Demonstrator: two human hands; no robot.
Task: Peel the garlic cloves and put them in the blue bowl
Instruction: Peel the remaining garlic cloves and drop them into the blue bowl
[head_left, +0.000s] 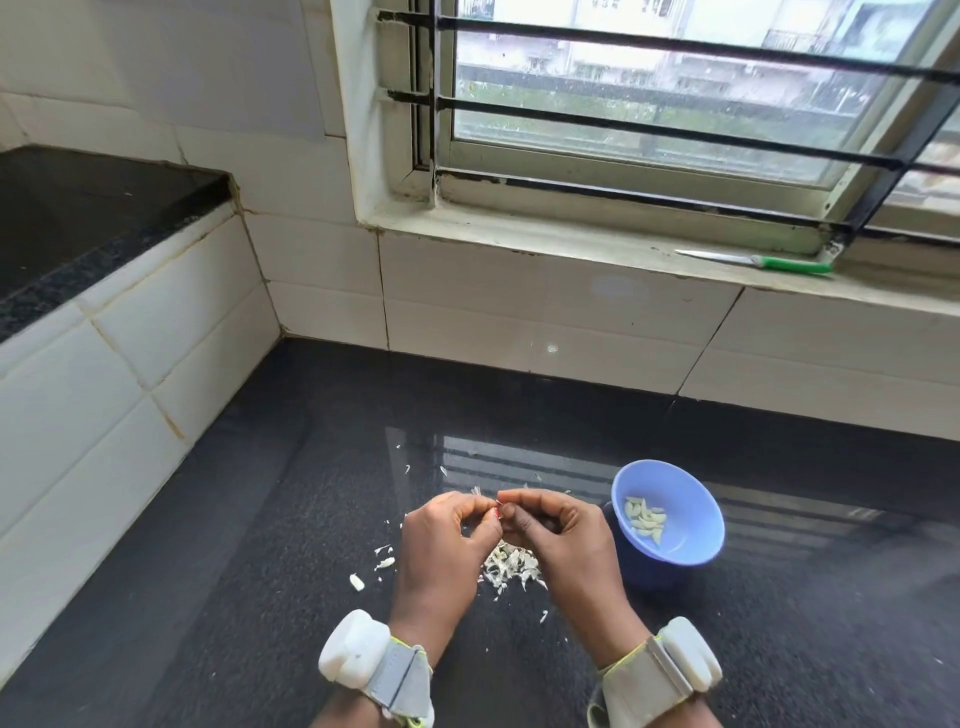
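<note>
My left hand (441, 540) and my right hand (556, 535) meet fingertip to fingertip above the black counter. Together they pinch a small garlic clove (497, 505), which the fingers mostly hide. Under the hands lies a heap of white garlic skins (511, 566). The blue bowl (696, 499) stands just right of my right hand and holds several peeled cloves (644, 519). A loose garlic piece (356, 582) lies on the counter left of my left hand.
A green-handled knife (763, 261) lies on the window sill at the back right. White tiled walls bound the black counter (260, 545) at the left and back. Small skin scraps (384, 556) are scattered around the hands.
</note>
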